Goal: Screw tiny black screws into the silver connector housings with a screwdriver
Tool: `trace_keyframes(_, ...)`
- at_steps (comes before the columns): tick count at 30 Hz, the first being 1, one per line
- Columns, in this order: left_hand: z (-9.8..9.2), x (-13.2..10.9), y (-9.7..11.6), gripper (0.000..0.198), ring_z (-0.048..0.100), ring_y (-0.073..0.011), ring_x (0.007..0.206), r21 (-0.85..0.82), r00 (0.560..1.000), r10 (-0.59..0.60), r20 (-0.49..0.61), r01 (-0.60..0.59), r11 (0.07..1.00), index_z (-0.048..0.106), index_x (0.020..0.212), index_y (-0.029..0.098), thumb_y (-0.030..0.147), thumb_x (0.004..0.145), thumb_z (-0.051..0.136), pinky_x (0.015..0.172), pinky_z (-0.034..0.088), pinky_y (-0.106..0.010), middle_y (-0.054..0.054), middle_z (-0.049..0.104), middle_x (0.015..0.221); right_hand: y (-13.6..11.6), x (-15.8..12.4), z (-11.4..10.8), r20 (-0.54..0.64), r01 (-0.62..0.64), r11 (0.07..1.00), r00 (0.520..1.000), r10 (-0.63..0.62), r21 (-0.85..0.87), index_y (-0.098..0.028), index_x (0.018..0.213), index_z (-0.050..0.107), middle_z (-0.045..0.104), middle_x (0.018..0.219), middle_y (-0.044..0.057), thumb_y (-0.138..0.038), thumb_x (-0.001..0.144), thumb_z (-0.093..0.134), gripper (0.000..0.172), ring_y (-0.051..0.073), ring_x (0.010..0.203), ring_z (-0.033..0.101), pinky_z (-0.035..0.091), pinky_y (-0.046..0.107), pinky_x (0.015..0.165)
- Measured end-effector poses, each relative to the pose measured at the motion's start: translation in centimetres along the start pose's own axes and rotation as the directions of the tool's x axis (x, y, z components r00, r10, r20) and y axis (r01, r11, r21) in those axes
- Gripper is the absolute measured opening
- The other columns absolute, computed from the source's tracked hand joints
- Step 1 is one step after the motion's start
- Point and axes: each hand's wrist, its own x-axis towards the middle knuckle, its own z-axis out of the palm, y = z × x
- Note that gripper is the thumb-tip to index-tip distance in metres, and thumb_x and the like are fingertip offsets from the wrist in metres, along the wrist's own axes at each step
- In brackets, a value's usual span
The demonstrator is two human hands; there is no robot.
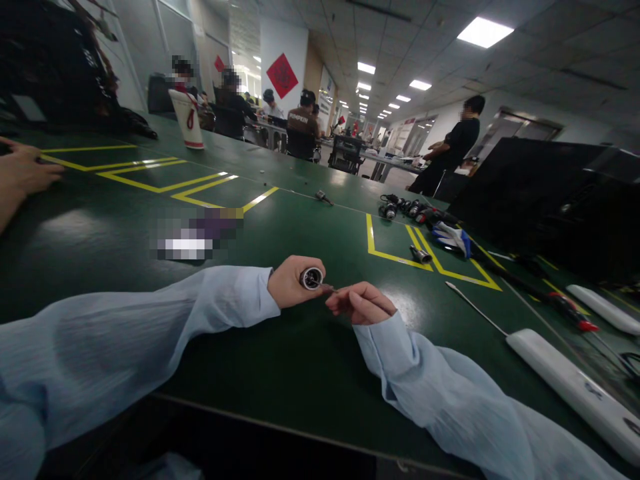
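Observation:
In the middle of the head view my left hand (293, 281) is closed around a dark cylinder with a silver rim (312, 279), its open end facing me. Small parts show inside the rim, too fine to name. Just to the right, my right hand (365, 303) pinches a thin, rod-like piece (327, 288) whose far end reaches the rim's opening. Whether that piece goes inside or only touches the rim I cannot tell. Both hands are above the green table (280, 363), in light blue sleeves.
A similar metal cylinder (421, 255) lies at right, near a blue-and-white glove (451, 239) and several dark cylindrical parts (400, 208). A long white device (575, 387) lies far right. A paper cup (187, 120) stands at the back; another person's hand (30, 170) rests at left.

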Motion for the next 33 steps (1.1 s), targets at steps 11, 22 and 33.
trace_keyframes(11,-0.2,0.0,0.0,0.015,0.045,-0.0066,0.048,0.046,0.999,0.047,-0.011,-0.047,0.998,0.05,0.06,0.011,0.022,0.065,0.059,0.046,0.037,-0.017,0.002,0.05,0.055,0.2,0.2,-0.3,0.049,-0.04,0.995,0.998,0.035,0.092,-0.02,0.074,0.064,0.07,0.077,0.003,-0.034,0.069,0.065,0.015,0.015,0.071,0.062,0.046,0.026,0.06)
trace_keyframes(22,-0.2,0.1,-0.3,0.024,0.043,-0.0063,0.049,0.038,0.999,0.04,-0.015,-0.04,0.999,0.051,0.062,0.012,0.03,0.062,0.067,0.046,0.036,-0.017,0.003,0.05,0.055,-0.4,0.5,-0.9,0.085,-0.097,0.984,0.993,0.085,0.149,-0.018,0.071,0.063,0.07,0.072,0.003,-0.034,0.068,0.067,0.016,0.013,0.065,0.063,0.046,0.023,0.056)
trace_keyframes(33,-0.2,0.2,-0.2,0.03,0.043,-0.0065,0.05,0.035,1.0,0.018,-0.015,-0.017,0.999,0.05,0.063,0.013,0.035,0.06,0.07,0.046,0.036,-0.018,0.004,0.048,0.056,-1.0,1.7,-2.8,0.05,-0.255,0.893,0.966,0.255,0.372,-0.017,0.054,0.06,0.062,0.052,0.003,-0.026,0.076,0.051,0.025,0.013,0.053,0.057,0.046,0.023,0.054)
